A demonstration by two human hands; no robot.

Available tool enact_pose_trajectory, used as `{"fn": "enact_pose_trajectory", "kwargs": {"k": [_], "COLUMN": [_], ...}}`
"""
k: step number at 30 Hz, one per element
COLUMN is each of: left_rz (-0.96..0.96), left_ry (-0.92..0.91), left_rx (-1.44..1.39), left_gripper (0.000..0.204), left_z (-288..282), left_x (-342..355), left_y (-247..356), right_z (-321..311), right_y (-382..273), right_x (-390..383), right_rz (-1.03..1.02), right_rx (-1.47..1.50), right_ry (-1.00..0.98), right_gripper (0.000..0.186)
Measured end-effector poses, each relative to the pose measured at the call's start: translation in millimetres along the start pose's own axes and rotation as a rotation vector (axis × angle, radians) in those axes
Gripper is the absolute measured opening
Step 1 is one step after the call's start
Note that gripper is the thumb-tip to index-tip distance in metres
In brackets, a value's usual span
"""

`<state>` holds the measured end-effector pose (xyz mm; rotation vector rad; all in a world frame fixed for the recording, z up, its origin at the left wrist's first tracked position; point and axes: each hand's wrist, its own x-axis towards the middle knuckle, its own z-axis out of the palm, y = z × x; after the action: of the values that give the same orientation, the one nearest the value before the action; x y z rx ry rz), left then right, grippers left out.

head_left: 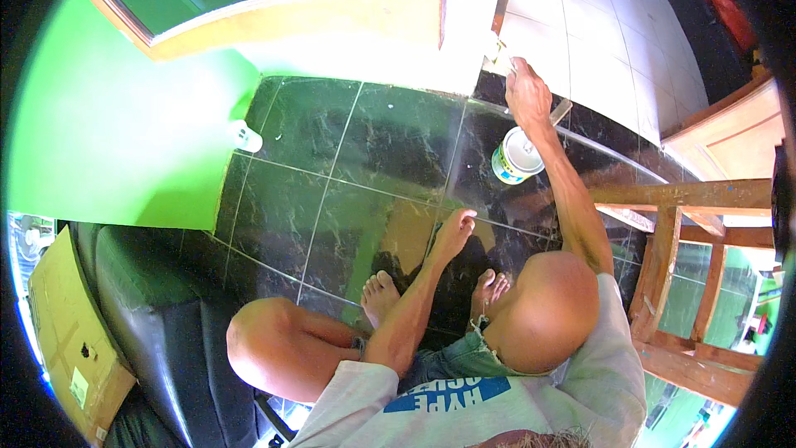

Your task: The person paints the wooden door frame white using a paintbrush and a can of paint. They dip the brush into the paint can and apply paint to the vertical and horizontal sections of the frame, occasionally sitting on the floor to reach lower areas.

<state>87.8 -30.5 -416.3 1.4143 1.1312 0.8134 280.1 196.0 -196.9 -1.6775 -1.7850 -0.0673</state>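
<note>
My right hand (528, 93) is closed on a small paintbrush (500, 54), raised at the lower end of the white post beside the dark-to-white floor threshold. Under my right wrist, a paint can (512, 164) with a white top and a blue, yellow and green label stands on the dark tiles. My left hand (456, 228) hangs over the floor between my knees, fingers apart and slightly curled, holding nothing. My bare feet and bent legs are below it.
A green wall (124, 141) with a white cylindrical object (249, 137) at its foot is left. A wood-framed glass panel (373, 17) is above. A wooden ladder-like frame (667, 265) stands at right; a black padded seat (157, 315) and cardboard (66, 323) are lower left.
</note>
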Motion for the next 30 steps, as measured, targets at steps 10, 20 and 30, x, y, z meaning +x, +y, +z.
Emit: {"fn": "enact_pose_trajectory", "kwargs": {"k": [10, 20, 30], "left_rz": [0.035, 0.057, 0.062], "left_ry": [0.013, 0.030, 0.001], "left_rx": [0.013, 0.024, -0.003], "left_gripper": [0.030, 0.029, 0.031], "left_z": [-2.4, -2.5, -3.9], "left_x": [-0.3, -0.2, 0.4], "left_y": [3.6, 4.0, -3.7], "right_z": [-26.3, -19.5, 19.6], "right_y": [-21.5, -24.3, -21.1], "right_x": [25.3, 0.7, -26.3], "right_rz": [-0.072, 0.165, 0.100], "right_rx": [0.004, 0.082, 0.229], "right_ry": [0.104, -0.047, 0.156], "right_gripper": [0.027, 0.029, 0.029]}}
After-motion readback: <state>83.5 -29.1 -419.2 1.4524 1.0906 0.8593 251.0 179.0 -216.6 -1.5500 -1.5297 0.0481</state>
